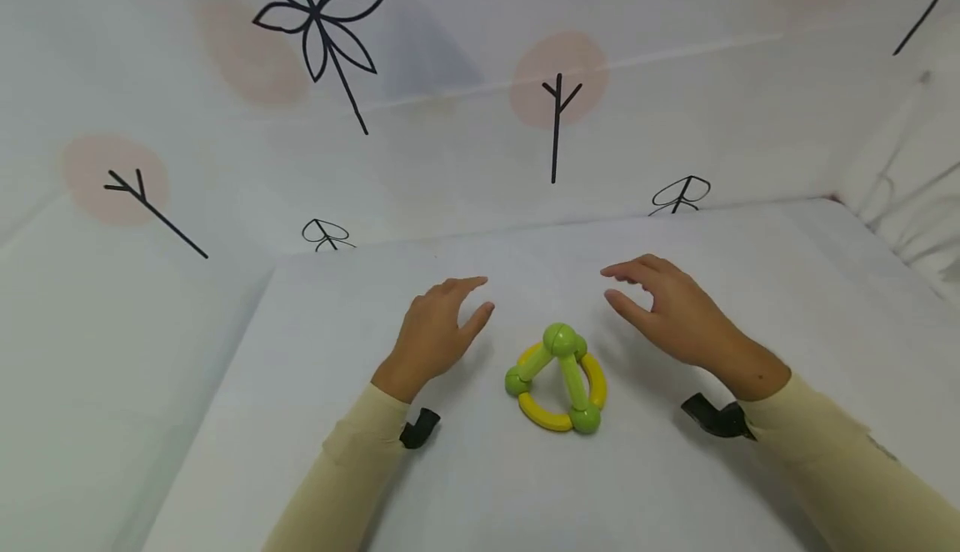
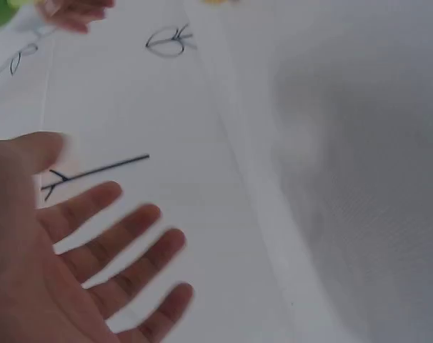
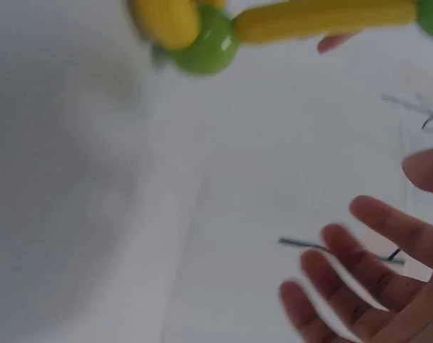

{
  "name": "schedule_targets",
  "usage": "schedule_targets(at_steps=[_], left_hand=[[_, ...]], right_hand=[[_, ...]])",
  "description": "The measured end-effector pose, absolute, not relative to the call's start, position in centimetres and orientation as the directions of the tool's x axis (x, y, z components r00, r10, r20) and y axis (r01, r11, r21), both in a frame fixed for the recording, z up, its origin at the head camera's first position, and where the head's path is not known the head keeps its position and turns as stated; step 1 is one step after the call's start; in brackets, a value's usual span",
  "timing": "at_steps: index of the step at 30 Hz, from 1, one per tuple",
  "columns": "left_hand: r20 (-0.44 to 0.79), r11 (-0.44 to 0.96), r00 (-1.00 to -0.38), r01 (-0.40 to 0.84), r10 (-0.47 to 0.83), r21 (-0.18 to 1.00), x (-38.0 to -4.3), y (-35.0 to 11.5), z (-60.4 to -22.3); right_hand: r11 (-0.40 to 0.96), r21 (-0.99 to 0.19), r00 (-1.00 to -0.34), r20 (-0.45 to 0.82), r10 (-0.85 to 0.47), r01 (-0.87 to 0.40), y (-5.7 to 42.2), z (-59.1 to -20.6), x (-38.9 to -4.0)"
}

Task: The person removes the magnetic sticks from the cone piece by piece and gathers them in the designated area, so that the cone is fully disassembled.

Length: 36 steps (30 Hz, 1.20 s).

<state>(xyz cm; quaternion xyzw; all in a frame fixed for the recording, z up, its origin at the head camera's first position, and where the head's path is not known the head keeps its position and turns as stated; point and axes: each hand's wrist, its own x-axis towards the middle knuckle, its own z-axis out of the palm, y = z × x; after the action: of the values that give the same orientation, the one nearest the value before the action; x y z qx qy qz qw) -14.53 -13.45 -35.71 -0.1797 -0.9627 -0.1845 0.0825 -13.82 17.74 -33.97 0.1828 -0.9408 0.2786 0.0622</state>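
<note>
A small frame of green balls joined by light green rods and curved yellow rods point(image 1: 546, 415) stands on the white table, one green ball point(image 1: 559, 339) at its peak. To its left my left hand point(image 1: 433, 331) hovers with fingers extended and thumb apart, touching nothing. On the other side, my right hand point(image 1: 675, 310) is held in the air, fingers loosely bent and holding nothing. In the right wrist view part of the frame shows at the top, a yellow rod point(image 3: 324, 19) meeting a green ball point(image 3: 208, 44), apart from the spread fingers point(image 3: 388, 229).
A white tabletop point(image 1: 315, 419) lies under the hands. White cloth walls with black leaf drawings point(image 1: 315, 14) and pale pink spots point(image 1: 558, 81) rise behind and at the left. A black strap point(image 1: 716, 415) hangs at the right wrist, another point(image 1: 421, 429) at the left.
</note>
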Motion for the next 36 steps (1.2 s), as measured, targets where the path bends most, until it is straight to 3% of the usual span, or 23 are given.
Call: schedule_targets(at_steps=[5, 12, 18, 25, 36], left_hand=[[0.216, 0.747, -0.884, 0.465, 0.414, 0.474, -12.4, -12.6, -35.2], [0.107, 0.667, -0.819, 0.527, 0.563, 0.526, -11.4, -10.1, -35.6], [0.085, 0.624, -0.789, 0.542, 0.609, 0.563, -11.3, -8.8, -36.4], [0.095, 0.503, -0.764, 0.507, 0.638, 0.700, -10.9, -8.5, -37.0], [0.093, 0.397, -0.790, 0.402, 0.606, 0.825, -10.5, -8.1, -37.9]], right_hand=[[0.651, -0.553, -0.854, 0.362, -0.374, -0.520, 16.2, -32.2, -12.4], [0.540, -0.561, -0.777, 0.495, -0.389, -0.628, 14.8, -32.5, -11.2], [0.459, -0.599, -0.754, 0.495, -0.432, -0.656, 14.0, -33.8, -10.9], [0.363, -0.599, -0.689, 0.506, -0.519, -0.714, 13.9, -34.2, -10.9], [0.358, -0.642, -0.704, 0.427, -0.568, -0.678, 13.9, -34.5, -10.9]])
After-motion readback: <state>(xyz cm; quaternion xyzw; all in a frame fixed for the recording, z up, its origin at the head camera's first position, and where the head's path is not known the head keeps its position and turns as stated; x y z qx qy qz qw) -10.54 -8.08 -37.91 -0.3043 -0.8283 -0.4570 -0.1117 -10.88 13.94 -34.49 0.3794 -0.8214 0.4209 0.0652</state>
